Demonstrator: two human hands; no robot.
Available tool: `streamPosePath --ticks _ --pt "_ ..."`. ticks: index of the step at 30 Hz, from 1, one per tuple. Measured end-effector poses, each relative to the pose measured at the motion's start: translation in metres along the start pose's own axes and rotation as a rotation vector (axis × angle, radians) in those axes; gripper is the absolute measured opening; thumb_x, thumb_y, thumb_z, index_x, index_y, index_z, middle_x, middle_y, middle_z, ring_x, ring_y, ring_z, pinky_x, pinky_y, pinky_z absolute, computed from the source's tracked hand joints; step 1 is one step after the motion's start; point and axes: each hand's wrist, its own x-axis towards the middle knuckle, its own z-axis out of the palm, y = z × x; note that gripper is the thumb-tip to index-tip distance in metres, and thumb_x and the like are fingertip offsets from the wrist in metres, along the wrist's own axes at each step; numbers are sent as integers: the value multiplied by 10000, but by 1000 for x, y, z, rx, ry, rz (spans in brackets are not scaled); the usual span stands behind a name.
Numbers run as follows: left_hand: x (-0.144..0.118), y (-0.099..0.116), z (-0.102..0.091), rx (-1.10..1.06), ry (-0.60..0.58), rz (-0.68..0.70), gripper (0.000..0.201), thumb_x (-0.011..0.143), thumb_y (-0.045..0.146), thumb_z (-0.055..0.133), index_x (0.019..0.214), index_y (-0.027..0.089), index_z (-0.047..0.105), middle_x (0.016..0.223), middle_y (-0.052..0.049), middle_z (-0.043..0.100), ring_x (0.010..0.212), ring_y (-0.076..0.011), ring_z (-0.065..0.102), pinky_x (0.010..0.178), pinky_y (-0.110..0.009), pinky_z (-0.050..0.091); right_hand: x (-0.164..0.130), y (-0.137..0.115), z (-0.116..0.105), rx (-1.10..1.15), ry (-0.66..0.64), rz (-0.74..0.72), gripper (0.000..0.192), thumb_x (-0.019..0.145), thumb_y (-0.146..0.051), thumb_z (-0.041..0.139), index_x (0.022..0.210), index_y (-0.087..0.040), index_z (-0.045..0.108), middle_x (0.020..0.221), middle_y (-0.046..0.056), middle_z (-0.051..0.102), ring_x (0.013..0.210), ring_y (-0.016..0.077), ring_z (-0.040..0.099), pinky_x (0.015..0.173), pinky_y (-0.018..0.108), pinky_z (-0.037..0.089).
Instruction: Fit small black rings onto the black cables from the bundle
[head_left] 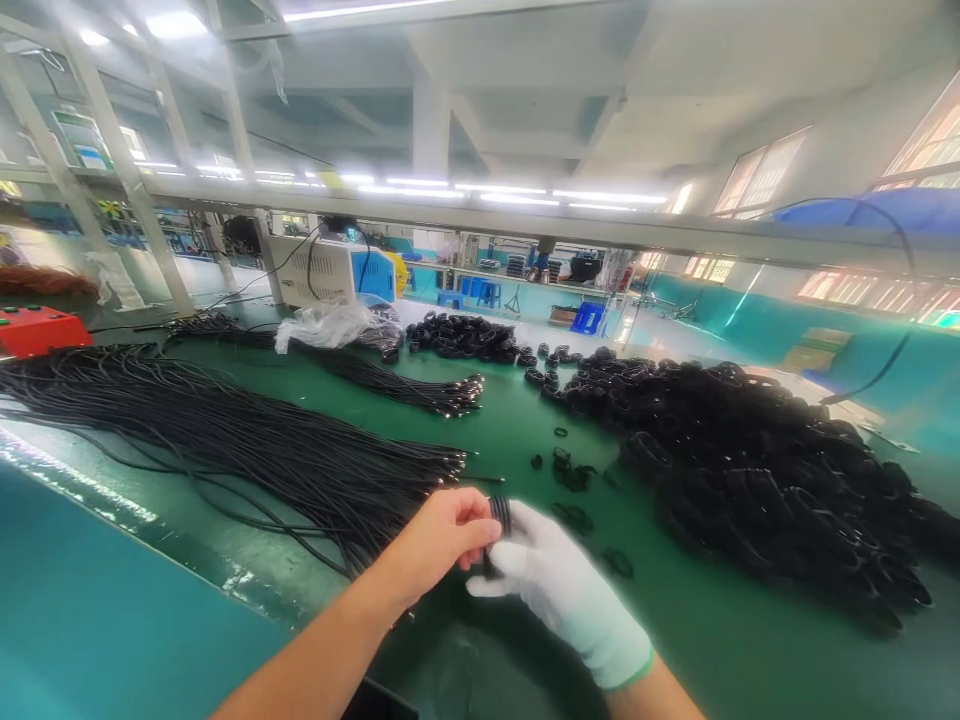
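Red box at left; plastic bag near white-blue machine; blue stools beyond.

Between the long cables and coil heap, the green surface lies open — loose coils intrude at right, while left hand, right hand and held coil block the near end.

Strong light is cast by tubes at twelve o'clock and windows at two, while the outer edges are blurred.
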Motion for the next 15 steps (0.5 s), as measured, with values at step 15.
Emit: streamPosePath --ticks 15 --pt "9 -8 10 596 414 316 352 718 14 434 826 212 704 793 -6 646 766 -146 602 727 -254 455 1 2 4 89 -50 40 414 708 -201 701 1097 -134 576 981 91 601 885 211 605 722 368 536"
